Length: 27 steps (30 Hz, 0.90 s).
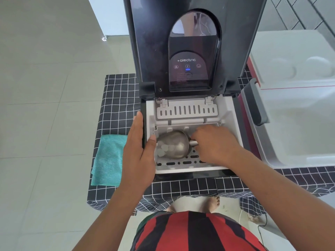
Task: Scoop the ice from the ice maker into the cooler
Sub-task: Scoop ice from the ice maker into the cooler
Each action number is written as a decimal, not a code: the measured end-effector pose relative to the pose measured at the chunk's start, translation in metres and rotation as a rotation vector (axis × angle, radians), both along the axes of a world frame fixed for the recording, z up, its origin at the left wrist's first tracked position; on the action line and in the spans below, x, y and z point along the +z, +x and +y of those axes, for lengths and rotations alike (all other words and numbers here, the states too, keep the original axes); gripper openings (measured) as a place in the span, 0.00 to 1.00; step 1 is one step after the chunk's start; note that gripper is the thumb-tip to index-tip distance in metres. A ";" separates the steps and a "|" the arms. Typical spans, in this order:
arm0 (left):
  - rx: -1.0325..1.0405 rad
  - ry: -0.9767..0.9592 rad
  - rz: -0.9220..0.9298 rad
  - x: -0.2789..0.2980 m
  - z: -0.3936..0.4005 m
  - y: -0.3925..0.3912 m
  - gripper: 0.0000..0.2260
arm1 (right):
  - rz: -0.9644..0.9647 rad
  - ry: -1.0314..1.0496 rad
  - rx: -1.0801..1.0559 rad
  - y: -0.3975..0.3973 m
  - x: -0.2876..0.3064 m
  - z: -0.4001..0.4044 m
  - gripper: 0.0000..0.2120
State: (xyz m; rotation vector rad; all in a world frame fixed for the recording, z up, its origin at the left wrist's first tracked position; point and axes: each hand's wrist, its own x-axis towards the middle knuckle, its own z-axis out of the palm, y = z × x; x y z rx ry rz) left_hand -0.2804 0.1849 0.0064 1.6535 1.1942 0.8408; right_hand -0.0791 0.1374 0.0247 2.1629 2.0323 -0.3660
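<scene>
At the far left a teal cloth (108, 159) lay folded on the checked cover of the bench (117, 98). Just beside it, my left hand (139, 151) lay flat with straight fingers against the left edge of the ice maker (186, 138), thumb hooked over the rim, steadying the machine and holding nothing. The lid (194, 46) stood raised behind, its panel lit.

Inside the white ice basket (181, 163), the metal scoop (173, 144) lay with its bowl toward the left, carrying a few pale pieces of ice (165, 148) near its front lip. My right hand (215, 144) had its fingers curled round the scoop's handle, low in the basket.

To the right, touching or just beside the machine, the cooler (293, 134) stood open, its grey handle (256, 104) near the maker's wall. I could see no ice in the part of it that showed.

I judged this the gathering step: scoop loaded, not yet lifted. The next move called for raising the scoop level, clearing the basket's rim and the cooler's edge, then carrying it right and tipping over the cooler without spilling.
</scene>
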 end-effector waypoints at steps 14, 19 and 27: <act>-0.003 0.009 -0.002 0.004 -0.003 -0.003 0.21 | 0.204 0.243 -0.155 0.019 0.046 -0.023 0.09; -0.017 0.053 0.050 0.006 -0.004 -0.004 0.22 | 0.237 0.282 -0.104 0.023 0.040 -0.031 0.09; -0.024 0.171 0.200 0.013 -0.005 -0.002 0.22 | 0.339 0.435 -0.143 0.037 0.040 -0.041 0.08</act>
